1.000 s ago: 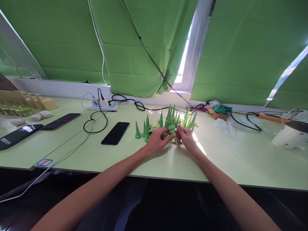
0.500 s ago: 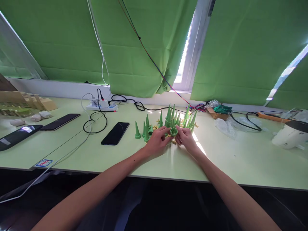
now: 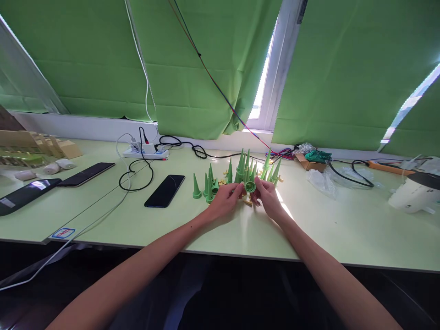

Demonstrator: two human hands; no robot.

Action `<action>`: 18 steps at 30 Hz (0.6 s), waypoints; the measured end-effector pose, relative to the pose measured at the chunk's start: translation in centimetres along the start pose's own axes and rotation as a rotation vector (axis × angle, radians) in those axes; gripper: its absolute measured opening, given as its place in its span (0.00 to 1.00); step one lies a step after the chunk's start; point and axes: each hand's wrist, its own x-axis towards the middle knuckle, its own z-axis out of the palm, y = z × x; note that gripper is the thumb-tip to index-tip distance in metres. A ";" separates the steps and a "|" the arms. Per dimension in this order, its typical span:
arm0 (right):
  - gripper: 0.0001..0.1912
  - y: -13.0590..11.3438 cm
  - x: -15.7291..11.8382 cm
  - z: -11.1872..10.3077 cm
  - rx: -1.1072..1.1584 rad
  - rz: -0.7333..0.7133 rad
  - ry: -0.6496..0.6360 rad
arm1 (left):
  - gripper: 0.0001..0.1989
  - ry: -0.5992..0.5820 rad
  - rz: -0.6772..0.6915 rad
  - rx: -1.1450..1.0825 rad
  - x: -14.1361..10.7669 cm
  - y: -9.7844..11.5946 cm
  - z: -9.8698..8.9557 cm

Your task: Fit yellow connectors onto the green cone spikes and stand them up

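Observation:
A hollow green plastic cone (image 3: 250,186) is held between my two hands, its round open base turned towards me. My left hand (image 3: 225,200) pinches its left rim with thumb and fingertips. On the opposite side, the fingers of my right hand (image 3: 270,198) are closed on the right rim. Several more green cones stand point up around and behind my hands, among them one at the left (image 3: 196,189). Small yellow plastic pieces lie among them, including a yellow piece (image 3: 247,201) just below the held cone. My hands partly hide the group.
A black phone (image 3: 165,190) lies left of the cones, with another phone (image 3: 85,174) farther left. A power strip (image 3: 146,151) and black cables run along the back. To the right are clear plastic bags (image 3: 321,182), a small cardboard box (image 3: 310,163) and a white kettle-like appliance (image 3: 412,195).
The held cone has shifted slightly right and its open base faces me more fully. My left fingers have drawn back to its left rim; my right hand has moved slightly.

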 end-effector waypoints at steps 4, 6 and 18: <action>0.28 -0.1 -0.1 0.0 0.007 0.009 -0.058 | 0.28 -0.084 -0.122 -0.144 -0.1 -0.6 0.0; 0.28 -0.2 -0.2 0.0 -0.005 0.010 -0.070 | 0.28 -0.107 -0.120 -0.173 -0.1 -0.9 0.0; 0.28 -0.3 -0.3 0.0 -0.017 0.001 -0.076 | 0.23 -0.091 -0.039 -0.084 0.0 -0.5 -0.4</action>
